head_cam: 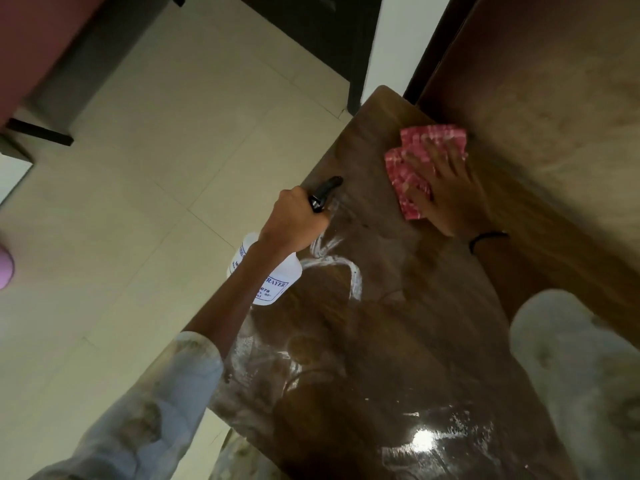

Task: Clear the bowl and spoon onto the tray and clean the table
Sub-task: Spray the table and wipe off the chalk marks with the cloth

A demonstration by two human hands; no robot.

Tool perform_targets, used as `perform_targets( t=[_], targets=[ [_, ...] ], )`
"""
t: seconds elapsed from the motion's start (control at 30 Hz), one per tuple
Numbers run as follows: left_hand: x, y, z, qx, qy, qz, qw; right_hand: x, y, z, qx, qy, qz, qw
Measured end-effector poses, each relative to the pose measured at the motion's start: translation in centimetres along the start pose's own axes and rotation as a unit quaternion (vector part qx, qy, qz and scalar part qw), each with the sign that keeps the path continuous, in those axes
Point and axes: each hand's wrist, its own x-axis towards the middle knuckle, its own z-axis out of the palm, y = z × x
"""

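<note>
The dark brown wooden table runs from the lower middle up to the far right, its surface wet with pale streaks and droplets. My left hand grips a white spray bottle with a black nozzle, held over the table's left edge. My right hand presses flat, fingers spread, on a red and white checked cloth near the table's far end. No bowl, spoon or tray is in view.
A brown wooden panel rises along the table's right side. Beige tiled floor lies to the left. Dark furniture stands at the far side. A pale sleeve fills the lower right.
</note>
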Motion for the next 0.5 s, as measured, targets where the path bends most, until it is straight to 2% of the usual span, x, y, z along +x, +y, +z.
perform_targets(
  t=[0.1,0.17,0.27,0.37,0.5],
  targets=[
    [-1.1,-0.9,0.2,-0.004,0.001,-0.015,1.0,4.1,-2.3,-0.2,0.02,0.025,0.061,0.998],
    [-1.9,-1.7,0.2,-0.006,0.005,-0.026,1.0,6.1,-4.8,0.0,0.028,0.036,0.063,0.997],
    [-2.9,-2.5,0.1,-0.007,0.004,-0.033,0.999,6.2,-8.8,0.8,-0.006,0.07,-0.035,0.997],
    [-4.0,-3.1,0.3,-0.003,0.0,-0.025,1.0,3.0,-11.1,2.2,-0.031,0.03,-0.115,0.992],
    [-5.5,-3.8,0.3,0.005,0.003,-0.023,1.0,-2.5,-7.9,3.5,-0.033,0.009,-0.135,0.99]
  ],
)
